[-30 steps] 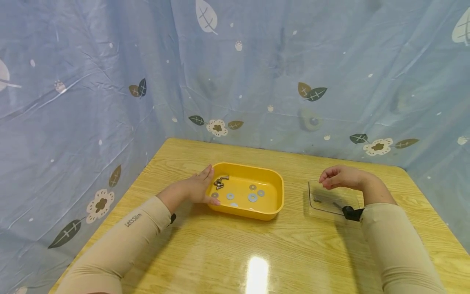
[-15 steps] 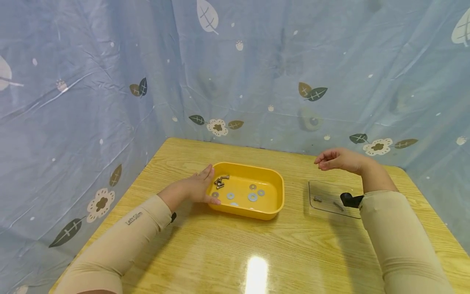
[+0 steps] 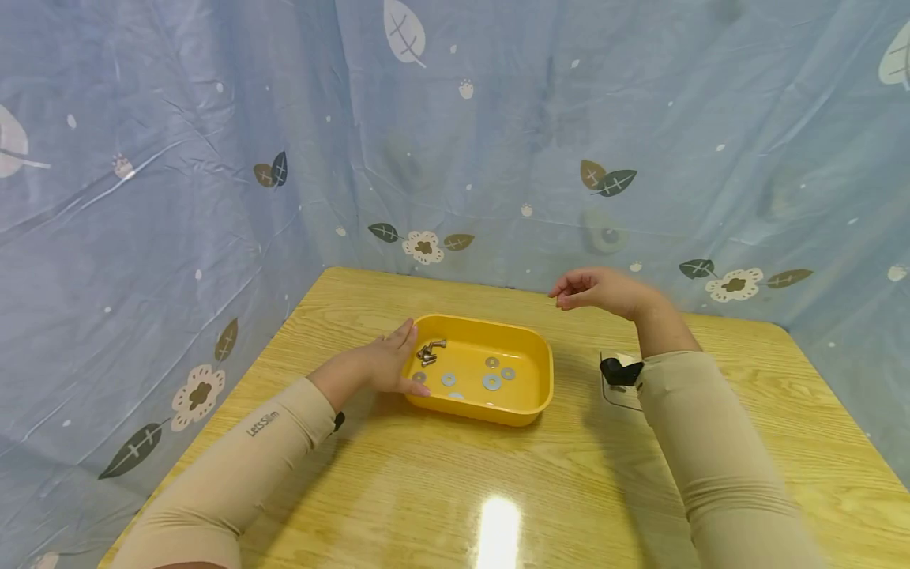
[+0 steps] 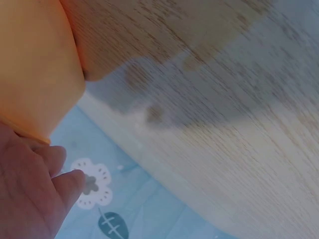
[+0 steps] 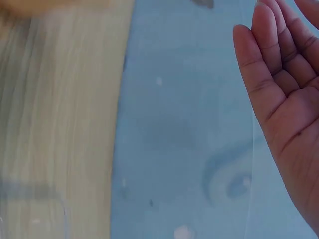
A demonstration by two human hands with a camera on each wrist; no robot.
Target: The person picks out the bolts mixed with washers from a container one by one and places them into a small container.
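Note:
My left hand (image 3: 387, 365) holds the left end of a yellow plastic tray (image 3: 536, 371), its thumb at the front rim and its fingers spread toward the back corner. Inside the tray, several small screws (image 3: 429, 353) are bunched at the left, and flat metal washers (image 3: 491, 382) lie scattered over the bottom. My right hand (image 3: 597, 291) is raised behind and to the right of the tray, fingers loosely bent; its palm is bare in the right wrist view. Below the right wrist sits a clear plastic box (image 3: 622, 405), largely hidden by the forearm.
Everything stands on a wood-grain table (image 3: 426, 490), with a bright light reflection near its front. A blue patterned curtain (image 3: 498, 158) hangs along the back and left sides, close to the table's edge. The right forearm crosses over the clear box.
My right hand has risen from over the clear box and moved left toward the yellow tray. The forearm now covers most of the box and its small metal pieces. The left hand stays put.

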